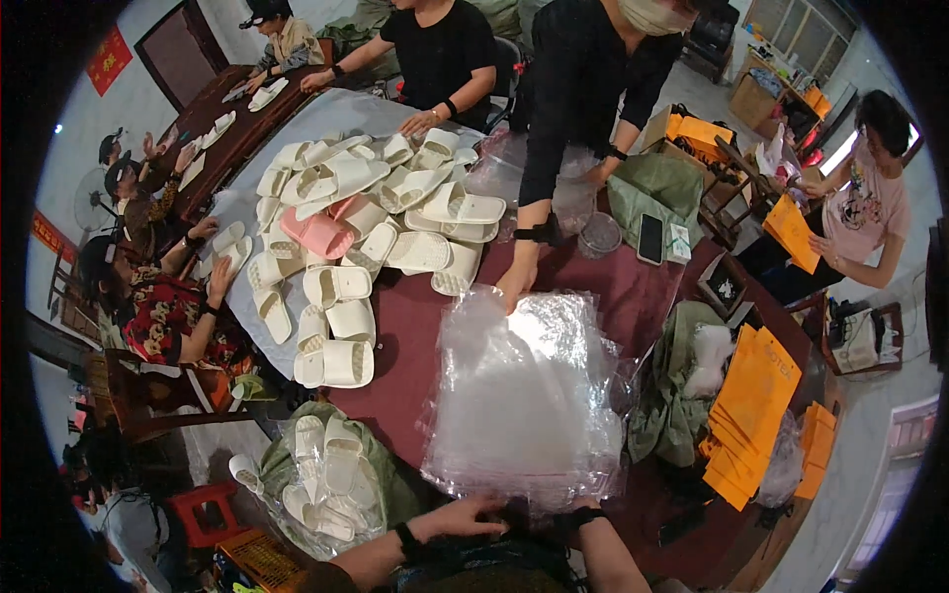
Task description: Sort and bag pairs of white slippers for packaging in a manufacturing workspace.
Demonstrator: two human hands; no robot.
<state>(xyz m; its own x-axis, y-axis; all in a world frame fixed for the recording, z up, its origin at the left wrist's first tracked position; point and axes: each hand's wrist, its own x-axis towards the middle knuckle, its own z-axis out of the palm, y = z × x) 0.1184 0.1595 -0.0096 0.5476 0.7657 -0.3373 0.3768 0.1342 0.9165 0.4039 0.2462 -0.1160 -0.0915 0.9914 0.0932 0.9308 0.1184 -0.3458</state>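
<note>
A thick stack of clear plastic bags [514, 405] lies on the dark red tabletop in front of me. My left hand [460, 519] is just below the stack's near edge, fingers stretched toward the right, with nothing visible in it. By the stack's near right corner is my right hand [575, 506]; its fingers are mostly hidden. Across the table a co-worker's hand [516, 282] rests on the far edge of the bags. Left of the stack sits a big pile of white slippers [346, 287], with a pink slipper [318, 233] among them.
Bagged slippers [331, 474] fill a green sack at lower left, near a red stool [205, 514]. Orange packets [751, 405] lie at right. A phone [650, 239] and a clear tub [599, 235] stand at the far right. Several people sit or stand around.
</note>
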